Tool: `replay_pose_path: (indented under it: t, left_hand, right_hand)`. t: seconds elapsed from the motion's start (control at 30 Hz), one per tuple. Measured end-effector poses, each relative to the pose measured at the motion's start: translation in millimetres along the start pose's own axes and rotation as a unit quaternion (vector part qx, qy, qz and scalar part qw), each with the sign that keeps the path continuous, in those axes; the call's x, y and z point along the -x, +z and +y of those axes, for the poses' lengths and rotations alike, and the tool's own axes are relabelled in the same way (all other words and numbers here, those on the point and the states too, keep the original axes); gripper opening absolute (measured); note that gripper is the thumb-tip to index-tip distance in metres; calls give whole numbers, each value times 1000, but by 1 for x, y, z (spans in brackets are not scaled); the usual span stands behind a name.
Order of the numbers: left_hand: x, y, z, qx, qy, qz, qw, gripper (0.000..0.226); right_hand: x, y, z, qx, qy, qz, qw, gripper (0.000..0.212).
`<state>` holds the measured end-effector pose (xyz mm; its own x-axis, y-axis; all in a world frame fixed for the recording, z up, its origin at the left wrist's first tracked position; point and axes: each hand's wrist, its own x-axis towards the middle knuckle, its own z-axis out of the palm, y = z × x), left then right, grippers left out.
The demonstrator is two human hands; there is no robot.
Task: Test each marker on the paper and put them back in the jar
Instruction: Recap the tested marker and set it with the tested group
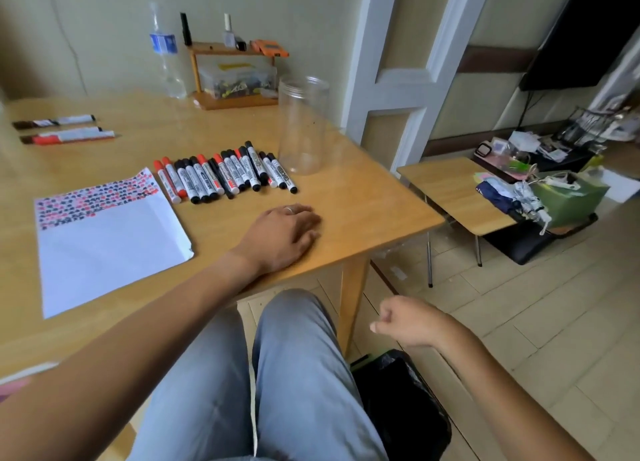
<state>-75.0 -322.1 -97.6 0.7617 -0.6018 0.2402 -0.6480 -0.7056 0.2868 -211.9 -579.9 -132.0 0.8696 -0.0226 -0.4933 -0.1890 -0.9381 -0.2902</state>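
Several red and black capped markers (225, 173) lie side by side on the wooden table (363, 197). Just right of them stands a clear plastic jar (303, 125), upright, with nothing in it. Left of the row lies a white sheet of paper (110, 246) with red and black test marks along its far edge. My left hand (284, 235) rests flat on the table, in front of the markers and right of the paper, holding nothing. Off the table's corner, above the floor, hangs my right hand (405, 320), fingers loosely curled with nothing in them.
More markers (65, 130) lie at the table's far left. A water bottle (166, 52) and a small wooden shelf (235, 76) with a box stand at the back. A low side table (453, 190) and cluttered bags are on the right. A black bag (401, 401) sits by my knees.
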Motion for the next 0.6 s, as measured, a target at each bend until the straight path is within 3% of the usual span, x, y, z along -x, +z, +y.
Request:
replay_pose_path:
  t: [0.1, 0.17, 0.3, 0.4, 0.53, 0.6]
  left_hand:
    - [16, -19, -17, -10, -11, 51, 999, 37]
    - [27, -34, -34, -12, -35, 83, 996, 35]
    - [59, -71, -88, -34, -97, 161, 982, 25]
    - [91, -95, -136, -43, -190, 195, 961, 37]
    - [128, -114, -211, -55, -339, 168, 924, 63]
    - [143, -119, -250, -59, -392, 153, 905, 60]
  right_hand:
    - [38, -51, -66, -22, -138, -79, 987, 19]
    - [46, -69, -104, -69, -223, -78, 969, 15]
    - [3, -81, -191, -90, -331, 24, 939, 9]
    - [-45, -79, -258, -90, -378, 88, 917, 6]
    - [-109, -70, -338, -67, -408, 126, 902, 8]
    - [-138, -61, -372, -42, -411, 165, 896, 11]
